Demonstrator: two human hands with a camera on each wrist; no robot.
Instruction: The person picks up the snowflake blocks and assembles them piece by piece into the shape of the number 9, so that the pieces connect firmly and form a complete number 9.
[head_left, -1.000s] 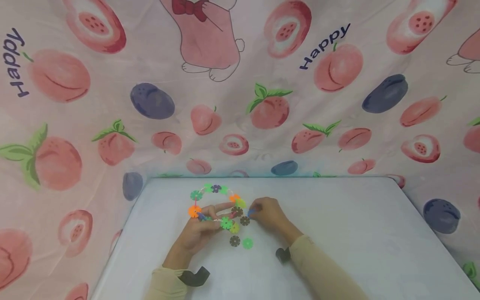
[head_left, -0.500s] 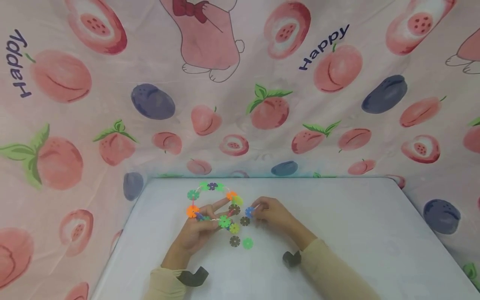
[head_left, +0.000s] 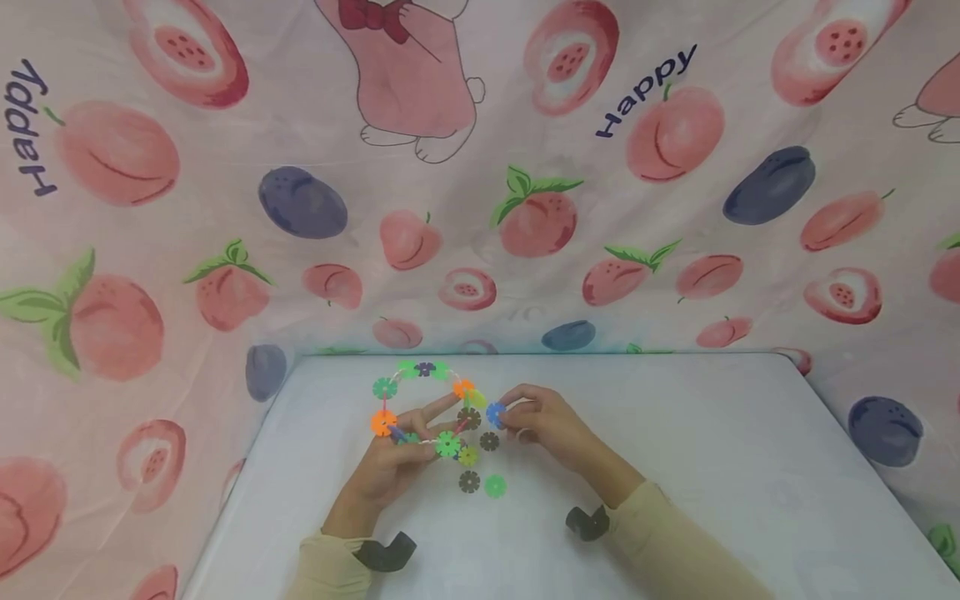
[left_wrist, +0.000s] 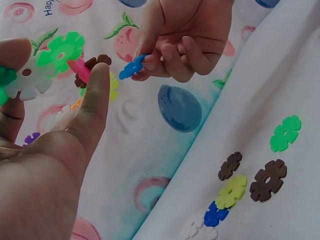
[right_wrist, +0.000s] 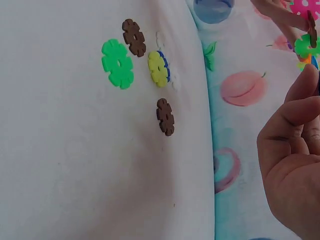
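A ring of linked snowflake discs point(head_left: 384, 423) in several colours is held up by my left hand point(head_left: 390, 471). In the left wrist view, the thumb and a finger pinch a white disc point(left_wrist: 32, 79) of the ring, and another finger stretches out beside a brown disc point(left_wrist: 98, 61). Just right of the ring, my right hand point(head_left: 555, 429) pinches a loose blue disc point(left_wrist: 132, 67) between thumb and fingertips. A small gap separates the blue disc from the ring. That disc is mostly hidden in the right wrist view.
On the white table point(head_left: 712, 475), below the hands, lie two brown discs, one of them nearer the right hand point(right_wrist: 165, 117), a green disc point(right_wrist: 118, 64) and a yellow disc point(right_wrist: 158, 68) overlapping a dark blue one point(left_wrist: 216, 215). Pale discs lie beside these. A fruit-print cloth point(head_left: 480, 192) hangs behind.
The blue disc has turned from mostly covered by the fingers to showing its face, and it has risen slightly. My right forearm has shifted right. The ring has moved slightly left in my left hand.
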